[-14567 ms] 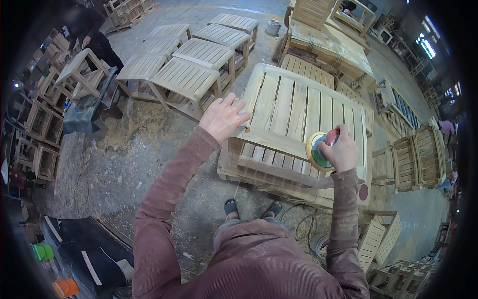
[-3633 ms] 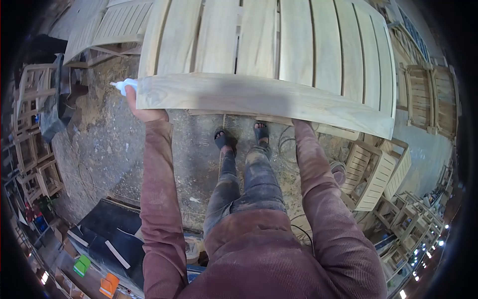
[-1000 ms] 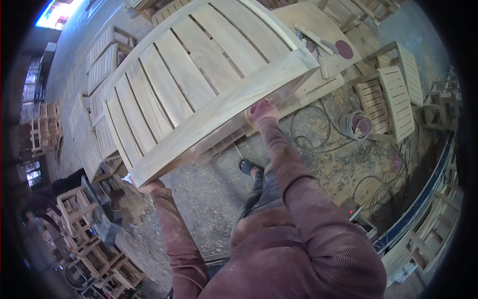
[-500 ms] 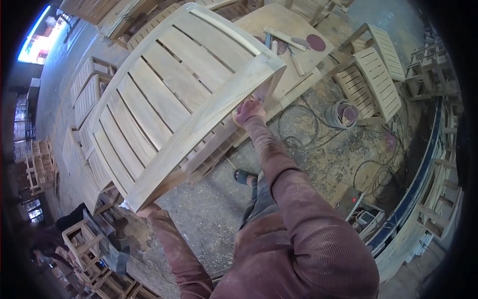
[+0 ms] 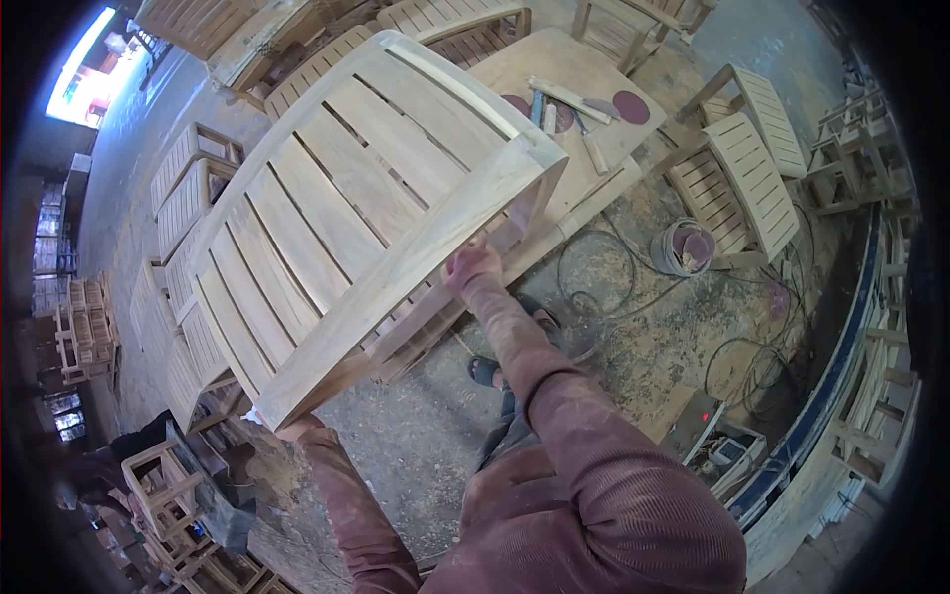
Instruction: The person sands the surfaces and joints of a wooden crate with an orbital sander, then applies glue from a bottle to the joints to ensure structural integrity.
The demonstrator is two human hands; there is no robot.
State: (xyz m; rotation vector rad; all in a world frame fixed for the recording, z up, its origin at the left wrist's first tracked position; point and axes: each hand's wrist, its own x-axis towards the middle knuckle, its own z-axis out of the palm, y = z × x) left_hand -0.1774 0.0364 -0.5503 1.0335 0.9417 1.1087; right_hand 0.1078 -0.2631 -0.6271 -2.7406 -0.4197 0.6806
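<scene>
A pale wooden slatted piece (image 5: 327,198), probably a chair or bench, lies tilted in front of me with its wide front rail (image 5: 416,282) facing me. My left hand (image 5: 302,430) is closed around its lower left corner; the fingers are mostly hidden underneath. A small white scrap (image 5: 254,415) shows at that corner. Below the rail, nearer its right end, my right hand (image 5: 473,267) is closed in a fist against the underside. What its fingers hold is hidden.
A worktable (image 5: 554,59) behind carries sanding discs (image 5: 630,107) and hand tools. Right of me stand a bucket (image 5: 685,247), slatted chairs (image 5: 754,188) and loose cables (image 5: 737,361). More chairs (image 5: 193,183) line the left. A person (image 5: 109,460) is at lower left.
My right hand has slid left and towards me along the underside of the rail. My left hand stays at the corner. A second foot has come into view.
</scene>
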